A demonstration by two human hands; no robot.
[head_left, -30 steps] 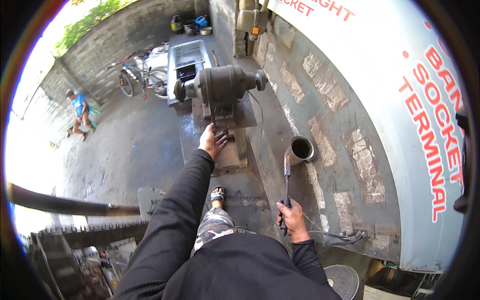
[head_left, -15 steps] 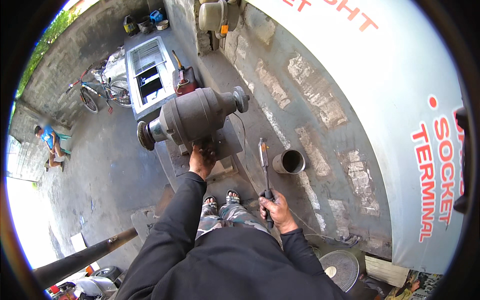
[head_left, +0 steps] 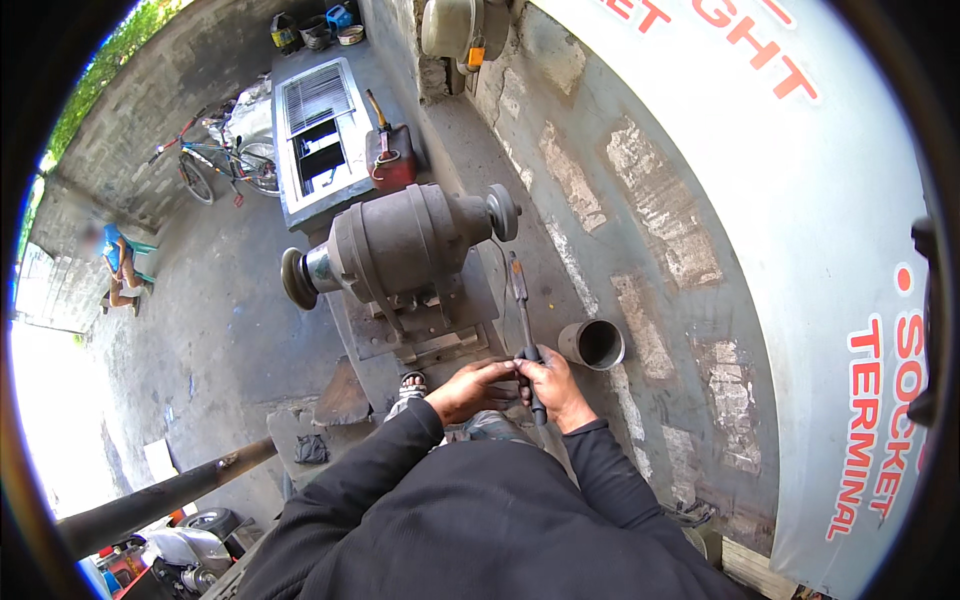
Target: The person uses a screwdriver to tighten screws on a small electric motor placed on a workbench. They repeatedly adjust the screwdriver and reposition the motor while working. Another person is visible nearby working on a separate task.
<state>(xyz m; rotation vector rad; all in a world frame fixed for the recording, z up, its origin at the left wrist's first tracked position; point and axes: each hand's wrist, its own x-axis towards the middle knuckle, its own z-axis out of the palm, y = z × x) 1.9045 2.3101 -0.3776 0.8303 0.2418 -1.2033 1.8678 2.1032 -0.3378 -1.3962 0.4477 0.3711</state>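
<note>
My right hand (head_left: 560, 390) is wrapped round the black handle of a soldering iron (head_left: 522, 300). Its long metal shaft points away from me and ends in a copper-coloured tip. My left hand (head_left: 472, 390) has its fingers bent in against the same handle, touching my right fingers; its fingertips are partly hidden there. Just beyond my hands a grey bench grinder (head_left: 405, 245) sits on a stand, with a round wheel (head_left: 298, 278) at its left end and another wheel (head_left: 503, 212) at its right. Neither hand touches the grinder.
An open metal cylinder (head_left: 600, 345) stands right of the iron, beside the patched wall (head_left: 655, 220). Behind the grinder are a red fuel can (head_left: 392, 158) and a white louvred panel (head_left: 320, 135). A dark pipe (head_left: 170, 495) juts in at left. Farther off are a bicycle (head_left: 215, 165) and a seated person (head_left: 120, 262).
My left hand has left the grinder's base and come back to the soldering iron's handle, beside my right hand. The iron has shifted slightly, and the whole view has moved a little.
</note>
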